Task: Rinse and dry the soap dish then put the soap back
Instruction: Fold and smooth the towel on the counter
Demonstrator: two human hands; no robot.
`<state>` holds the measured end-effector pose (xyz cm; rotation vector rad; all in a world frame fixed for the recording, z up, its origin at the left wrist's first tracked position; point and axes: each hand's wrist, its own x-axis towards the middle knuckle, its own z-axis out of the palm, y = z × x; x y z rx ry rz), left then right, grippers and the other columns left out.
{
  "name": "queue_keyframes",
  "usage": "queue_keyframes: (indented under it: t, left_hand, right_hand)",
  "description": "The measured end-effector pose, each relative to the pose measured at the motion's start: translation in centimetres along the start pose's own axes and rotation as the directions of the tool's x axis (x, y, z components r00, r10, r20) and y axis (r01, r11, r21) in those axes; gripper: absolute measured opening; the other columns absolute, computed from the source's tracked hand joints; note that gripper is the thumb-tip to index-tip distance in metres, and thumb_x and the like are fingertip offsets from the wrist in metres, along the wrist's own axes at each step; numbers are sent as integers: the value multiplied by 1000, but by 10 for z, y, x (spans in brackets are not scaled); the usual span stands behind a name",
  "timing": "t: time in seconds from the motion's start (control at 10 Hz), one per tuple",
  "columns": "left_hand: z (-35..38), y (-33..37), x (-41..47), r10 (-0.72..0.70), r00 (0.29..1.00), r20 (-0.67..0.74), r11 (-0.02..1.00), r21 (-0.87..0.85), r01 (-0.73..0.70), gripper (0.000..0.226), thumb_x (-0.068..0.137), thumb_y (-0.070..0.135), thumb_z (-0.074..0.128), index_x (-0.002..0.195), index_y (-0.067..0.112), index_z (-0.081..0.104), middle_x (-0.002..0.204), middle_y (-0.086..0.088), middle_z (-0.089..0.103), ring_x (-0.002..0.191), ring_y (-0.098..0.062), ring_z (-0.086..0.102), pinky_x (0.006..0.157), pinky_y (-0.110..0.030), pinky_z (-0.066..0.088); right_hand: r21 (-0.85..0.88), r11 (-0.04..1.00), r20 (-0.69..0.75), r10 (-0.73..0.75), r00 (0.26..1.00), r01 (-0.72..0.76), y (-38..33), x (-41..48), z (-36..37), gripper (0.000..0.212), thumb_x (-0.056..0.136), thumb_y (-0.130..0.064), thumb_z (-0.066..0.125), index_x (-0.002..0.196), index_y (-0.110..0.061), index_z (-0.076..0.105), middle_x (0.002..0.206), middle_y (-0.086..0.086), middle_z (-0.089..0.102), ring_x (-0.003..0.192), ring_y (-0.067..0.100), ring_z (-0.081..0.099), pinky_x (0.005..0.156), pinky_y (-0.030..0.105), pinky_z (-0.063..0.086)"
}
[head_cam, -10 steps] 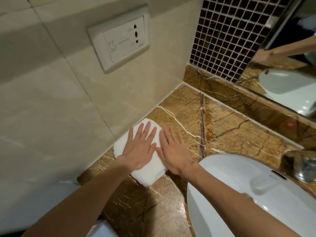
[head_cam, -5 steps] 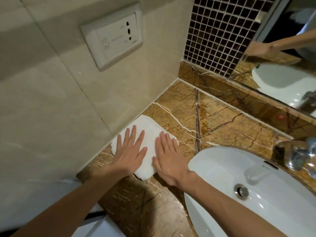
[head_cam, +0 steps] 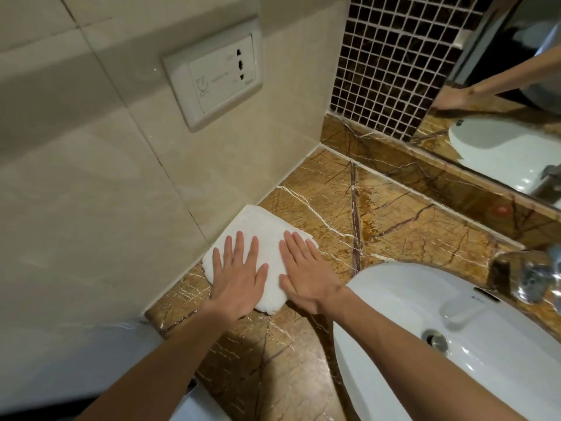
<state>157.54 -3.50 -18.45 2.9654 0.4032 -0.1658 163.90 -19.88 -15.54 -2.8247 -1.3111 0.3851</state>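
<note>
A folded white towel (head_cam: 261, 229) lies on the brown marble counter (head_cam: 400, 226) against the beige wall. My left hand (head_cam: 239, 275) rests flat on the towel's left half, fingers spread. Beside it, my right hand (head_cam: 306, 271) lies flat on the towel's right edge and partly on the counter. Neither hand grips anything. No soap dish and no soap show in this view.
A white basin (head_cam: 394, 299) with a metal drain (head_cam: 437, 340) fills the lower right. A chrome tap (head_cam: 528, 278) stands at the right edge. A wall socket (head_cam: 215, 74) is above the towel. Dark mosaic tiles (head_cam: 391, 56) and a mirror (head_cam: 510, 123) line the back.
Both hands stay flat on the towel and have slid slightly toward its near end. The view has shifted, bringing the basin drain into sight.
</note>
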Motion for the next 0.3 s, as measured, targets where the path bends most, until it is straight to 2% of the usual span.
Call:
queue_keyframes:
  t: [0.3]
  left_hand:
    - [-7,-1,3,28,999,23,999,17,-29,61,94,49,8,146,24,-12,158,-10,-13,143,-29,-17,114,-49,-11]
  right_hand:
    - [55,998,6,6,1000,-6,-2,5,-3,67,100,-43,12,150,-4,-7,160,17,-13,147,27,-15,120,42,-7]
